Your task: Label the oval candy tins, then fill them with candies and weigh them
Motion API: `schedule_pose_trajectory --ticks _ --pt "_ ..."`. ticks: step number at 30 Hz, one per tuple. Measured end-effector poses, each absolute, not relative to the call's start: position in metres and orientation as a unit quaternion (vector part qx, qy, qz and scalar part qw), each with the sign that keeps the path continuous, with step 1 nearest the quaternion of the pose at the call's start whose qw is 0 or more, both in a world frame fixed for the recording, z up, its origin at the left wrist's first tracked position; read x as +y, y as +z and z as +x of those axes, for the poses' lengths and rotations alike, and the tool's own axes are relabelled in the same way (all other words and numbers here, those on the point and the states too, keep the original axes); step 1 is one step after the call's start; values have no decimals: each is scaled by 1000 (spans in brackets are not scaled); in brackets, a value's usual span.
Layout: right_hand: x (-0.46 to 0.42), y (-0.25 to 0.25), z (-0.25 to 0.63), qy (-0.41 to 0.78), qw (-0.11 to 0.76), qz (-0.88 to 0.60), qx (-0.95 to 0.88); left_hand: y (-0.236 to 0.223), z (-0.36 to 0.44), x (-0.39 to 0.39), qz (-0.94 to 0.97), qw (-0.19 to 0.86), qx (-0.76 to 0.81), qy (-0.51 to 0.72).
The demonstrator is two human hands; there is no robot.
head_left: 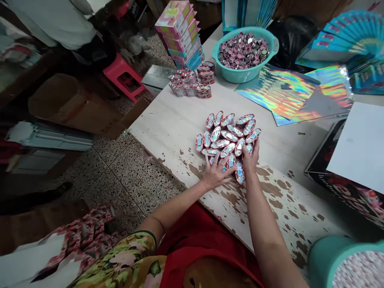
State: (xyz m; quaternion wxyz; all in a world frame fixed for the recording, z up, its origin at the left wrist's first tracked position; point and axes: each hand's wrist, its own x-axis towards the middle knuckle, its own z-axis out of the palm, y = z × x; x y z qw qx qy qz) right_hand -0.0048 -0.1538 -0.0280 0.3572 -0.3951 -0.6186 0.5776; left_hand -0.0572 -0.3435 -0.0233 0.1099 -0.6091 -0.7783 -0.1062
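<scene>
A cluster of several small oval packets stands on end on the table, with shiny silvery tops and red patterned sides. My left hand lies against the near side of the cluster, fingers spread over the closest packets. At the right edge, my right hand has its thumb and fingers around one packet, which is partly hidden. Beyond them, at the table's far left corner, similar red packets are piled in stacks.
The white table has worn brown patches. A teal basin of small round metallic pieces stands behind, beside stacked pink boxes. Iridescent sheets lie at right, near a dark box. A teal bucket holds pale pieces.
</scene>
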Motion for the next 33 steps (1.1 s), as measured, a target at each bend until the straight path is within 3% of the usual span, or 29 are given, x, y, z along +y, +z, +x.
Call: schedule_pose_trajectory --ticks 13,25,29,33 --pt "-196 -35 -163 589 309 -333 -669 -13 -209 -391 -577 -2 -808 -119" --pt "-246 -60 -310 602 327 -319 -655 -8 -366 -433 -544 -1 -830 -125" --pt "-236 -47 -300 577 318 -323 -679 3 -382 -443 -529 -41 -838 -128" --pt "-155 -27 -228 421 387 -386 -724 -1 -329 -440 -561 -74 -811 -150"
